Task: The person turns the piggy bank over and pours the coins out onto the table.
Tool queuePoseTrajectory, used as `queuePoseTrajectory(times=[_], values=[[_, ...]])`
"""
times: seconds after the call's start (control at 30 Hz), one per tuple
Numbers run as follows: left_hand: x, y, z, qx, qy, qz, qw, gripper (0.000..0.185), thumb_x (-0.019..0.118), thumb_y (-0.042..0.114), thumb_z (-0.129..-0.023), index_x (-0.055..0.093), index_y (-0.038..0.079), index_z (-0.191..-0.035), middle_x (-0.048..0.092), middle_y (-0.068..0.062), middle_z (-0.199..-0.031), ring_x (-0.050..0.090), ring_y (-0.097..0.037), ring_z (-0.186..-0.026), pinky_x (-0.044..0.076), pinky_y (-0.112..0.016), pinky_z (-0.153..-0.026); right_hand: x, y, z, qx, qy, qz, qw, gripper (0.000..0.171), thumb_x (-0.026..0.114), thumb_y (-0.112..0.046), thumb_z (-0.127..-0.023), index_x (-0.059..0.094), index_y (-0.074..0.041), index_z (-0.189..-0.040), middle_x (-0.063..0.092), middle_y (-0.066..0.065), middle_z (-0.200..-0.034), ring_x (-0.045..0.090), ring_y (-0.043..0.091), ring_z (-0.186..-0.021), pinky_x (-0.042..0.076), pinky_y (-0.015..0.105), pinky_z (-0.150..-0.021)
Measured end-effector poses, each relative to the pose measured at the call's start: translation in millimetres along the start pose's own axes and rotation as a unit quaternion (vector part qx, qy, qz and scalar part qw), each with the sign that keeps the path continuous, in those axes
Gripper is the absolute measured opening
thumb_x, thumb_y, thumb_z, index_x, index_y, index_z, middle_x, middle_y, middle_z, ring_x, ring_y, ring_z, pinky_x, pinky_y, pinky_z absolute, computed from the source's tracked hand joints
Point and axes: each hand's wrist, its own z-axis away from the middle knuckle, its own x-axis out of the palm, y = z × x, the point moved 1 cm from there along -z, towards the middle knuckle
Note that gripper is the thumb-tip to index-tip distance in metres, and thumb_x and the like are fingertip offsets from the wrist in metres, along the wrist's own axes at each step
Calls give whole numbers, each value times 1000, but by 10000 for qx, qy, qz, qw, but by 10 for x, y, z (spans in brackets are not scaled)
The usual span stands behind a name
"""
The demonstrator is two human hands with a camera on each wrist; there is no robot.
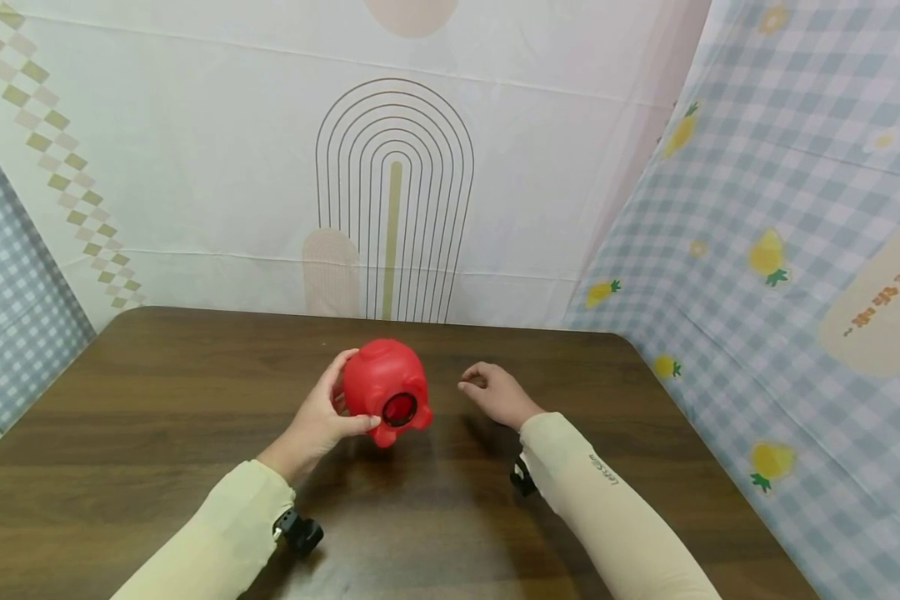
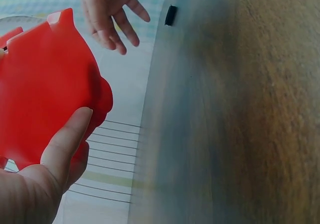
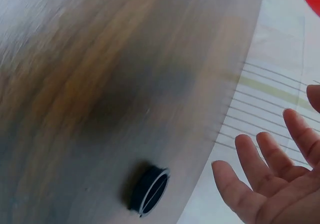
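Note:
My left hand (image 1: 321, 418) holds a red piggy bank (image 1: 382, 375) above the table, thumb along one side and fingers round the other. Its underside, with stubby feet and a round dark-rimmed opening (image 1: 400, 409), is tilted toward the head camera. To the right, my right hand (image 1: 501, 398) hovers over the table holding nothing, its fingers loosely bent in the right wrist view. Below that hand, a small round black plug (image 3: 150, 191) lies on the tabletop; in the head view it is hidden.
The dark wooden table (image 1: 195, 375) has rounded far corners. A white printed cloth (image 1: 217, 167) hangs behind it, and a blue checked cloth (image 1: 757, 150) with yellow fruit hangs along the right side.

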Motion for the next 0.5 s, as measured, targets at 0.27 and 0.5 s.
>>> queuePoseTrajectory(times=[0.27,0.5], values=[[13,1,-4,151,-49,-163,9997,89,76,-1,-75,28,18,-147,40,-14,-142,41,-38,-125,51,-41,-91,24,-102,7,174,-122,-760,9969,30,60,-31,-95,61,-10,-117,62,6,-121,56,28,-115,47,46,-93],[27,-16,-16,222,-63,-299,9993,89,75,-1,-75,28,18,-148,41,-15,-141,41,-37,-126,47,-47,-95,37,-197,-11,576,-652,-2128,9732,41,54,-40,-96,56,-9,-122,55,10,-133,53,29,-123,48,54,-94]])
